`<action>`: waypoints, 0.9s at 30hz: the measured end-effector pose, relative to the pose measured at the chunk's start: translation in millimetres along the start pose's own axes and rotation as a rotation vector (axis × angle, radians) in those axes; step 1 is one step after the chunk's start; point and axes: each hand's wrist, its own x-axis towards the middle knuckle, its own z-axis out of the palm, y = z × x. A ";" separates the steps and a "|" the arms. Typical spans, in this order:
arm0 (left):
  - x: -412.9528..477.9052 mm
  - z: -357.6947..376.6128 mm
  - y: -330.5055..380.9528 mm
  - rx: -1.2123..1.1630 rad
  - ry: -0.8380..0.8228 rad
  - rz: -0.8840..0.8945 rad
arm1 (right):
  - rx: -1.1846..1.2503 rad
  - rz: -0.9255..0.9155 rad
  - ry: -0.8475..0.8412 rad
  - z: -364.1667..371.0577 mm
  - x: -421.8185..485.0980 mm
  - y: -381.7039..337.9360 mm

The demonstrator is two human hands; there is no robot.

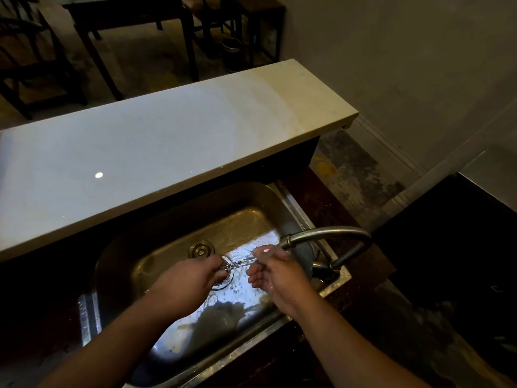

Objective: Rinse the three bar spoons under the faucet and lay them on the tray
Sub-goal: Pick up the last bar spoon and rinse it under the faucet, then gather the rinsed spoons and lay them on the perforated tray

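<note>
Both hands hold the spoons [238,264] over the sink [291,208], just under the faucet [327,233]. The left hand [190,281] is closed on one end; the right hand [275,271] pinches the other. I think wet twisted stems can slip and fall onto the drain [223,275]. I cannot count the spoons; their bowls are hidden. No tray is in view, and the water is hard to see.

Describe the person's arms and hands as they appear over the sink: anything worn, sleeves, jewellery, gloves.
Both arms are bare from the bottom edge of the picture up to the hands; no sleeve shows. The left hand and the right hand wear no gloves, and no watch, bracelet or ring can be made out, though the light is dim. Nails look short and unpainted, as far as can be seen.
</note>
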 end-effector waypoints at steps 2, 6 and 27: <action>-0.2 -0.5 0.4 -0.014 0.008 0.006 | 0.014 -0.001 0.000 1.4 0.4 -0.8; -2.8 -1.7 7.2 -0.076 0.002 0.036 | 0.072 -0.004 0.030 0.4 0.8 -6.6; 4.3 -5.6 12.8 -0.248 0.094 -0.178 | -1.955 -0.004 0.323 -50.1 6.1 -39.2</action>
